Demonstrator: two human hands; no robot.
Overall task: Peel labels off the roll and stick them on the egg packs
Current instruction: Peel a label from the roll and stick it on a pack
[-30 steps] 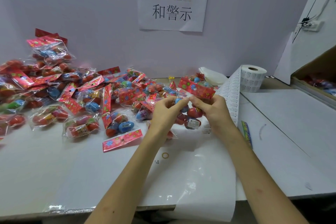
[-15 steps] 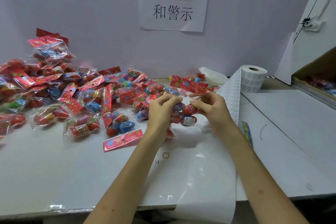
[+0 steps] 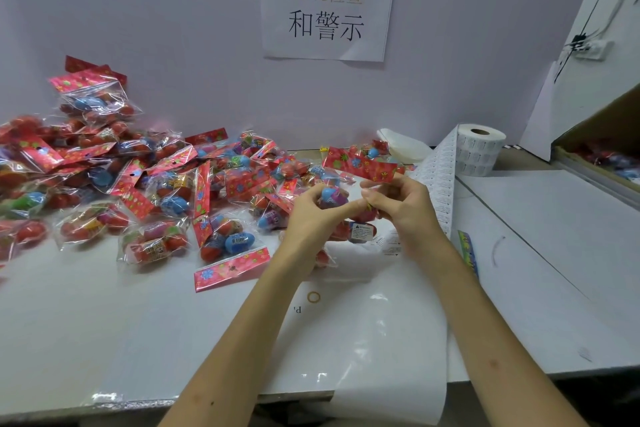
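Between both hands hangs a clear egg pack (image 3: 360, 166) with a red flowered header card, lifted above the white table (image 3: 104, 322). My left hand (image 3: 311, 215) grips its egg end from the left, a blue egg showing by the fingers. My right hand (image 3: 401, 208) pinches the pack from the right, just under the header. A white label with a warning mark (image 3: 361, 231) shows on the pack's lower part. The label roll (image 3: 479, 149) stands at the back right, its strip of labels (image 3: 438, 177) trailing down behind my right hand.
A heap of several egg packs (image 3: 114, 177) covers the table's left and middle. A loose red header card (image 3: 231, 269) lies in front of it. Glossy backing paper (image 3: 381, 357) hangs over the front edge. An open cardboard box (image 3: 602, 146) sits at the far right.
The pack has turned in my hands: its header card swung from the middle toward the upper right, and my left hand shifted onto the egg end. Both hands stayed in place.
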